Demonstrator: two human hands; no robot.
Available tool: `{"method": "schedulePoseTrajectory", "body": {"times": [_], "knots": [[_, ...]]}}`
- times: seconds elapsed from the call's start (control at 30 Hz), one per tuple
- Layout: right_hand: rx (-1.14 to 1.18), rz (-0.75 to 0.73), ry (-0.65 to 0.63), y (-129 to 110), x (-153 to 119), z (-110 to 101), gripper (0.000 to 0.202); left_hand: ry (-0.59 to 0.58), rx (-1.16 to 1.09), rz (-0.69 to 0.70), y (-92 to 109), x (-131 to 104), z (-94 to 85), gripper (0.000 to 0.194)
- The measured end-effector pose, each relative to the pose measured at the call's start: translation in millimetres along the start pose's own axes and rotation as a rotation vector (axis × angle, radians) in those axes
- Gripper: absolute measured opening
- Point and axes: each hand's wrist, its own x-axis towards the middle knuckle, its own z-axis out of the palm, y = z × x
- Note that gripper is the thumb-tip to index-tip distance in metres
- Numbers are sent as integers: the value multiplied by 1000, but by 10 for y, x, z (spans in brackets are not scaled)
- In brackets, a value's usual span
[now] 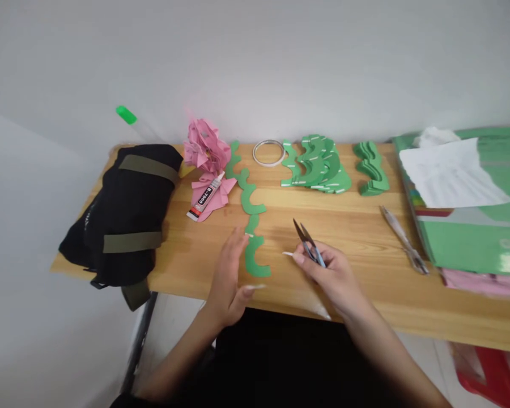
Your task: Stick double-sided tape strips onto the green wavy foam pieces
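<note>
My right hand point(334, 277) is closed around small thread snips point(312, 247) with blue handles, blades apart and pointing away from me. A thin white strip point(288, 254) sticks out at its thumb tip. My left hand point(228, 280) is open, thumb and fingers spread beside a wavy green cutout point(257, 263) lying on the table. Another white strip point(257, 287) sits at the left thumb tip, and a short white piece shows by the fingertips. Further wavy green pieces point(251, 195) run in a line up to the back.
Behind are pink folded pieces point(206, 144), a B-7000 glue tube point(205, 196), a tape roll point(269, 153), a fanned green pile point(318, 164) and a green stack point(371, 168). A black bag point(138, 201) lies left; a utility knife point(403, 239) and white tissue point(454, 175) lie right.
</note>
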Motion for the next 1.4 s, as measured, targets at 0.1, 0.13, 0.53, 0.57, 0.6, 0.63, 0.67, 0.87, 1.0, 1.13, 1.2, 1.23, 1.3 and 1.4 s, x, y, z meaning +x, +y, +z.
{"method": "schedulePoseTrajectory", "body": {"times": [0.1,0.13,0.53,0.57,0.6,0.63,0.67,0.87,1.0,1.13,1.2,1.23,1.3,1.4], "knots": [[40,82,92,59,17,-35,34,-104,217,84,-124,26,-20,68],[56,103,106,69,14,-59,36,-150,258,101,-140,25,2,70],[-108,-2,392,217,-236,-310,40,-278,-256,86,226,0,308,67],[-185,-43,385,258,-289,-302,38,-225,-349,26,242,-39,298,64],[-266,-80,370,304,-346,-286,35,-154,-447,-54,252,-86,288,62],[-350,-115,353,355,-406,-262,35,-72,-540,-141,255,-137,279,61],[-437,-147,336,407,-467,-233,36,13,-618,-220,252,-190,273,62],[-946,-487,351,678,-737,-66,49,306,-779,-384,207,-471,234,63],[-1144,-796,344,754,-825,-58,55,419,-839,-457,208,-623,190,63],[-1135,-1007,312,825,-871,-105,68,467,-936,-534,149,-728,149,61],[-1076,-1062,321,871,-890,-133,70,456,-974,-513,103,-753,131,53],[-1042,-1088,329,889,-901,-145,71,457,-987,-502,88,-757,123,52],[-971,-1114,346,902,-921,-165,71,439,-1013,-488,90,-740,115,52],[-886,-1088,381,867,-925,-168,66,362,-1091,-514,186,-648,124,57]]}}
